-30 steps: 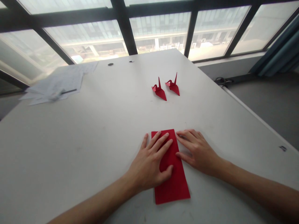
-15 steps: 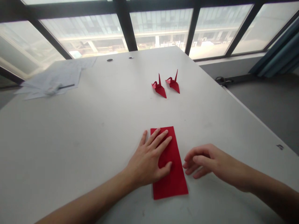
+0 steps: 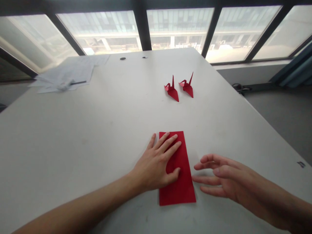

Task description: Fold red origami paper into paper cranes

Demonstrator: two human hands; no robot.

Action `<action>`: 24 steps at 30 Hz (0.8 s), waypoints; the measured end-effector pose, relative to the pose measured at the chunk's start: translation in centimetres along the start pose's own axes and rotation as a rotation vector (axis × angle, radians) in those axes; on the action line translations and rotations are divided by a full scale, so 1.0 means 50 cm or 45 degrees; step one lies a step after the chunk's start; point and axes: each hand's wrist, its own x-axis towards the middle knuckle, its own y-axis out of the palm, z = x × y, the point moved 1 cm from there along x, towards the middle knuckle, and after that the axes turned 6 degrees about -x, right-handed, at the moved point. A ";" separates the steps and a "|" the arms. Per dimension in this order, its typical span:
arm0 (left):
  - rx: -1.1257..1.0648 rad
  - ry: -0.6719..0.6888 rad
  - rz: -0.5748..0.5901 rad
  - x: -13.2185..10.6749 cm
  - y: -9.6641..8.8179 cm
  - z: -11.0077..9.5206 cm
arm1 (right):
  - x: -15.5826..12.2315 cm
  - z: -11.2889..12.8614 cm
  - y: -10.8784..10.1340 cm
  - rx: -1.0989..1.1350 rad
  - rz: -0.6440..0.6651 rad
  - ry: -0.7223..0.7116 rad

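A folded red paper rectangle (image 3: 181,185) lies on the white table (image 3: 97,136) in front of me. My left hand (image 3: 156,164) presses flat on its left half, fingers stretched out. My right hand (image 3: 224,180) hovers just right of the paper, fingers apart and holding nothing, its fingertips close to the paper's right edge. Two finished red paper cranes (image 3: 172,91) (image 3: 187,87) stand side by side farther back on the table.
A loose pile of white sheets (image 3: 65,76) with a dark pen lies at the far left corner. Two small round holes (image 3: 122,58) mark the table's back. Windows run behind, and the table's right edge drops to a grey floor.
My right hand lifted off the paper's right edge and drew back toward me, now hovering open beside it. The left hand stayed pressed on the paper.
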 end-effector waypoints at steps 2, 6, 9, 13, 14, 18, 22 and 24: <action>-0.007 -0.003 -0.006 0.000 0.000 -0.001 | 0.003 -0.005 -0.003 -0.004 0.034 -0.037; -0.019 0.004 -0.020 0.000 -0.001 -0.001 | 0.006 -0.007 -0.004 -0.069 0.005 -0.045; -0.017 0.000 -0.020 0.000 -0.001 -0.001 | 0.007 -0.008 -0.004 -0.092 -0.012 -0.040; -0.020 -0.006 -0.020 0.000 0.000 -0.001 | 0.003 -0.007 -0.004 -0.087 0.012 -0.035; -0.019 -0.006 -0.019 0.000 0.000 -0.001 | 0.002 -0.006 -0.003 -0.116 0.013 -0.032; -0.004 -0.009 -0.014 0.000 0.002 -0.001 | 0.002 0.004 0.002 -0.596 -0.145 -0.156; -0.010 -0.007 -0.027 0.000 0.002 -0.001 | 0.026 -0.004 0.009 -1.359 -0.407 -0.565; -0.006 -0.004 -0.028 0.000 0.002 0.000 | 0.044 -0.021 0.012 -1.578 -0.368 -0.733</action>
